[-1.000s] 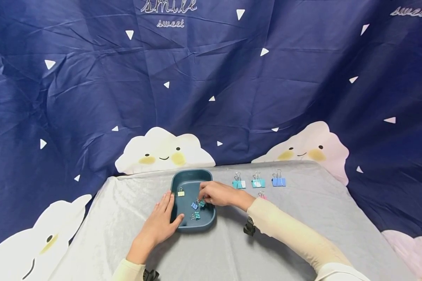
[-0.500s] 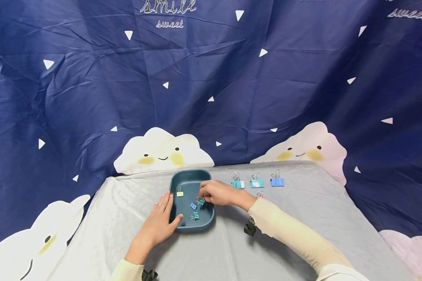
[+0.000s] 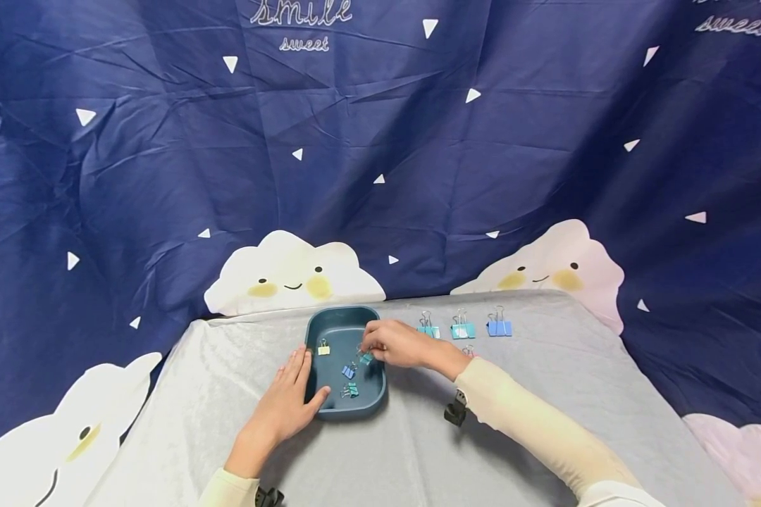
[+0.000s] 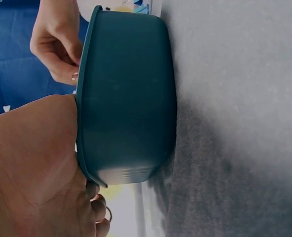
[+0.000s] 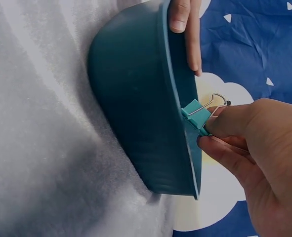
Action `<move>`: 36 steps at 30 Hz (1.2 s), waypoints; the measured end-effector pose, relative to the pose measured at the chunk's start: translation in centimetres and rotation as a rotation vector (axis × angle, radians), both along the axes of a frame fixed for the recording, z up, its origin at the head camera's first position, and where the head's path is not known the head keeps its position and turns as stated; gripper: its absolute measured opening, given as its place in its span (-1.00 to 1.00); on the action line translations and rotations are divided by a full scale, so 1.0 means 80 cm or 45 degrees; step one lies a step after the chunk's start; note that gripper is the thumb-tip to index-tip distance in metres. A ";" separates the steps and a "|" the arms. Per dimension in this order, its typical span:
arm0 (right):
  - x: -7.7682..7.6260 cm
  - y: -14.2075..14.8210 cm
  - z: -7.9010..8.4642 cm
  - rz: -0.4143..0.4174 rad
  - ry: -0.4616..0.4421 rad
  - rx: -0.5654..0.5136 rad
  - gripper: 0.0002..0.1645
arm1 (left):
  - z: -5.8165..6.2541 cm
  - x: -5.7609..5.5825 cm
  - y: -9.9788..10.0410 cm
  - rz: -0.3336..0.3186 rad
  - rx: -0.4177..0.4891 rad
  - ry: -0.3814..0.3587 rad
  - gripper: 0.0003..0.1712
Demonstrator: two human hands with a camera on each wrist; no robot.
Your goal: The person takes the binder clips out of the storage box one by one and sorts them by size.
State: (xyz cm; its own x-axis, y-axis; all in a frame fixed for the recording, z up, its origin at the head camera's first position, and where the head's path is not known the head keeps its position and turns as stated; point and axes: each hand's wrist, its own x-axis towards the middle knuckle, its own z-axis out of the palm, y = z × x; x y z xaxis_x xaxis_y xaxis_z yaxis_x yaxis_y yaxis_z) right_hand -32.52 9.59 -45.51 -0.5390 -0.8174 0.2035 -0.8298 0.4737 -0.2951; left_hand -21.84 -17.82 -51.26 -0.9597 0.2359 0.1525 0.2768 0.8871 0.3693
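Observation:
A dark teal bin (image 3: pixel 349 414) stands on the table. Along its left rim rests my left hand (image 3: pixel 282 401), fingers straight and thumb over the near part of the rim. Thumb and fingers of my right hand (image 3: pixel 402 343) pinch a small teal binder clip (image 5: pixel 199 114) by its wire handle end, close to the bin's right rim. Inside the bin lie a yellow binder clip (image 3: pixel 324 350), a blue binder clip (image 3: pixel 348 372) and another teal binder clip (image 3: pixel 352 389). The left wrist view shows the bin's outer wall (image 4: pixel 126 94), which hides the contents.
Right of the bin, two larger teal binder clips (image 3: pixel 463 330) and a larger blue one (image 3: pixel 499 328) stand in a row. A pink clip (image 3: pixel 468 349) is partly hidden behind the right forearm. Grey cloth (image 3: pixel 545 373) covers the table; a blue curtain (image 3: pixel 418 141) hangs behind.
My right hand has risen slightly, bringing the teal clip a little up and away from the blue clip in the bin. The left hand stays on the rim.

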 end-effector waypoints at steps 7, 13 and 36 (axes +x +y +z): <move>0.001 0.008 0.006 -0.023 0.005 -0.048 -0.74 | 0.001 0.000 0.001 0.014 -0.025 -0.005 0.00; 0.005 0.015 0.014 -0.034 0.031 -0.075 -0.75 | 0.003 0.000 0.001 0.024 -0.062 -0.029 0.00; 0.013 0.062 0.035 -0.113 0.026 -0.247 -0.74 | 0.000 -0.002 -0.001 0.027 -0.077 -0.041 0.03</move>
State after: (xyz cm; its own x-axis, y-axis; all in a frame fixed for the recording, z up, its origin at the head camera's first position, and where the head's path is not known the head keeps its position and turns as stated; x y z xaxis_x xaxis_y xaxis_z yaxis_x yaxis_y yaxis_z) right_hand -31.46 14.58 -42.71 -0.6010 -0.7115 0.3640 -0.7942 0.4808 -0.3715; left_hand -21.98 -17.86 -51.23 -0.9688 0.2236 0.1072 0.2467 0.9137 0.3231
